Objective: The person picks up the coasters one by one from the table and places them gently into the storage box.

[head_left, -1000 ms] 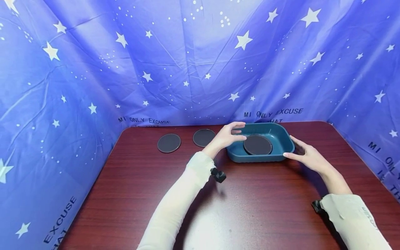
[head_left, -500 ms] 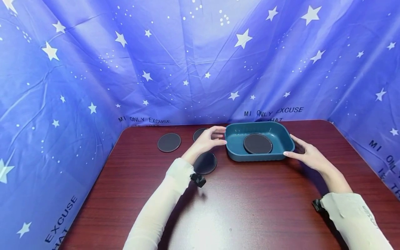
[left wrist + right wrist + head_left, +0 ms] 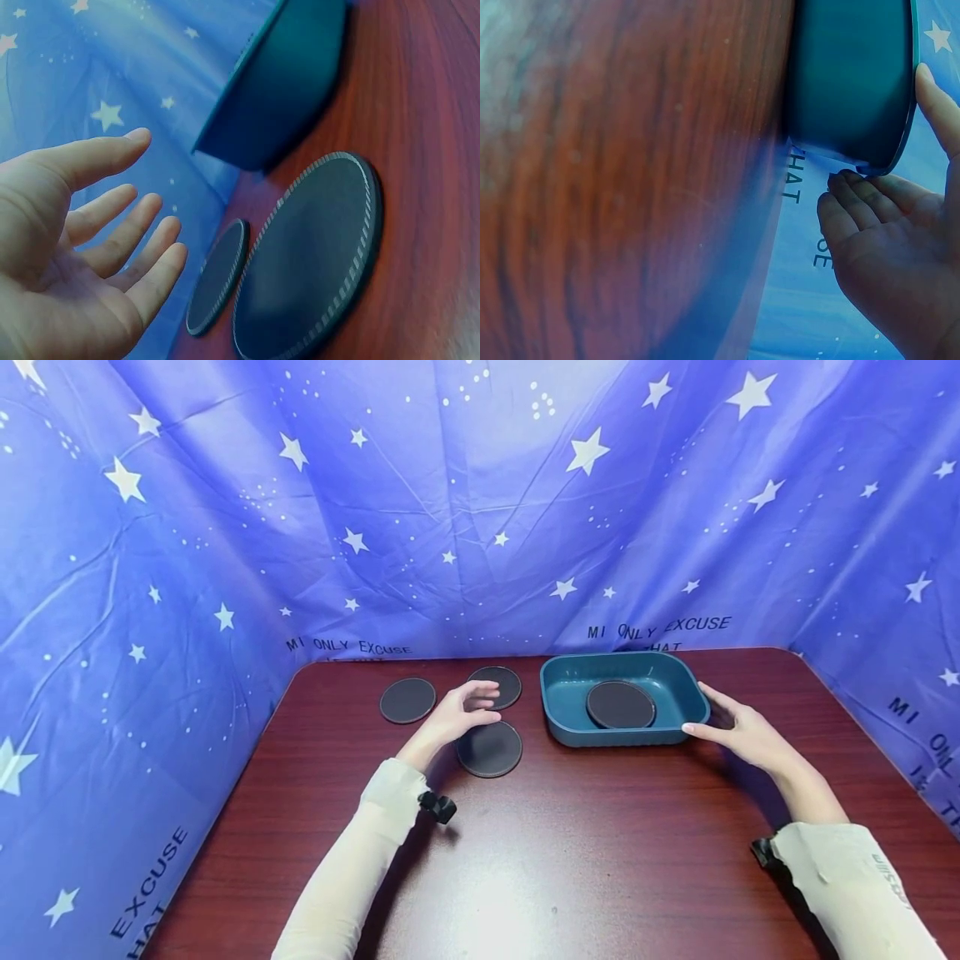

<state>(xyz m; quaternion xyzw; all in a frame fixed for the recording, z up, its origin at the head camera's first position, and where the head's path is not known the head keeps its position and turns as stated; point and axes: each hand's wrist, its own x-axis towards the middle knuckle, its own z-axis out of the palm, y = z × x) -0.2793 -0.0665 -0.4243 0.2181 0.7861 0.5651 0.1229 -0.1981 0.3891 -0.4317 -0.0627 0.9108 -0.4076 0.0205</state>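
Bright light pales the upper cloth (image 3: 495, 410) and glares white off the table (image 3: 600, 843), a dark shadow beside the left sleeve (image 3: 337, 868), in the head view. Both wrist views are dimmer, bluish and soft, the right hand (image 3: 900, 262) in shade.

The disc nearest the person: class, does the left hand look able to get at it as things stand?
Probably yes. The left hand is empty and hovers close by the disc; nothing lies on top of it, and the tub stands apart, to its right.

Glossy plastic tub (image 3: 617, 738); matt discs (image 3: 491, 752); shiny wood-grain table (image 3: 622, 835).
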